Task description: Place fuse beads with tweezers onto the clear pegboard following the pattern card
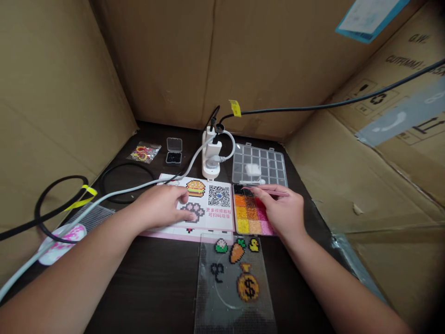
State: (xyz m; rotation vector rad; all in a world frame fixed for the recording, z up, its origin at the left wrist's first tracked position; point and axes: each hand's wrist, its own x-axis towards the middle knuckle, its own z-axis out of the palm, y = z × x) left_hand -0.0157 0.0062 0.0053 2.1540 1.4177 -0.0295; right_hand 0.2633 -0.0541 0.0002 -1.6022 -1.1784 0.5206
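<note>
My left hand (pixel 174 206) rests on a printed pattern sheet (pixel 219 220), its thumb and fingers apart around the paw picture. Pink tweezers (pixel 274 191) are pinched in my right hand (pixel 283 208), their tips at the black compartment of a bead box (pixel 255 213). Orange, brown, yellow and pink beads fill its other visible compartments; my hand hides part of the right side. Nearer me lies a clear pegboard (pixel 229 297) bearing a carrot (pixel 238 251), a duck (pixel 254 245), a money bag (pixel 248 283), a green-and-pink figure (pixel 221 246) and a partial black outline (pixel 217 271).
A white power strip (pixel 210 160) with plugs and cables stands behind the sheet. At right is a clear compartment tray (pixel 259 160); at left are a small open box of black beads (pixel 174 157), a bag of rings (pixel 144 152) and a pink-white dish (pixel 62 243). Cardboard walls surround the table.
</note>
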